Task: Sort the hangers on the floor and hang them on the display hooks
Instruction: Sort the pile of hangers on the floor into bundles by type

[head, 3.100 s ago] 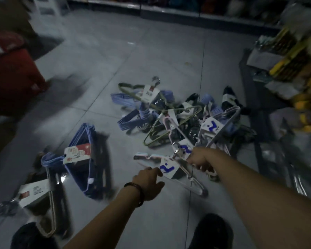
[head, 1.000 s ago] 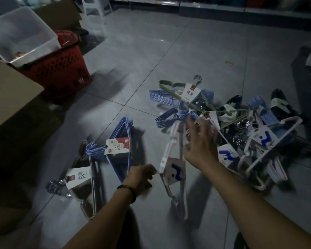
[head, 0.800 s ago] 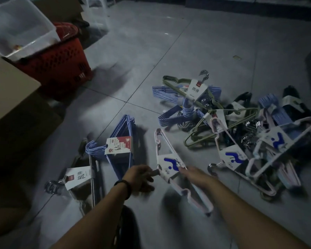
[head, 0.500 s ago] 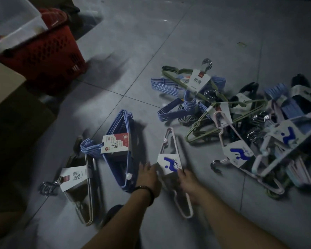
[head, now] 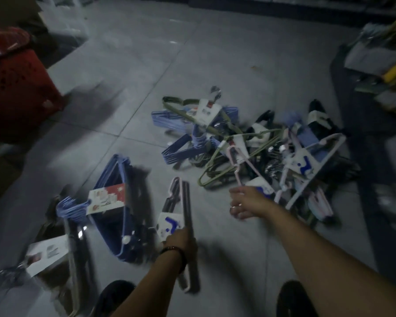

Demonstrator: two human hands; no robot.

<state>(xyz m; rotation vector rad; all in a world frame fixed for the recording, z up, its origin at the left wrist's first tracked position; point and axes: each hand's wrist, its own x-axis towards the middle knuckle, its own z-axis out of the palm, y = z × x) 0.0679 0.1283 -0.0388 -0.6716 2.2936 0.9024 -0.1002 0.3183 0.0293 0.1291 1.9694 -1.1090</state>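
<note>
We grip the pale pink plastic hanger bundle (head: 169,224) in our left hand (head: 180,240); our right hand (head: 247,203) hovers, fingers loosely spread, beside the tangled hanger pile (head: 197,143).

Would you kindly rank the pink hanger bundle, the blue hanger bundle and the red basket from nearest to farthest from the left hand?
1. Pink hanger bundle, in the left hand's grip.
2. Blue hanger bundle, on the floor to its left.
3. Red basket, far upper left.

Red perforated basket (head: 14,88) at far left, cut off by the frame. Clear plastic container (head: 62,21) behind it, blurred. Right edge: shelf (head: 375,56) stacked with grey and yellow packaged goods, too blurred to identify
</note>
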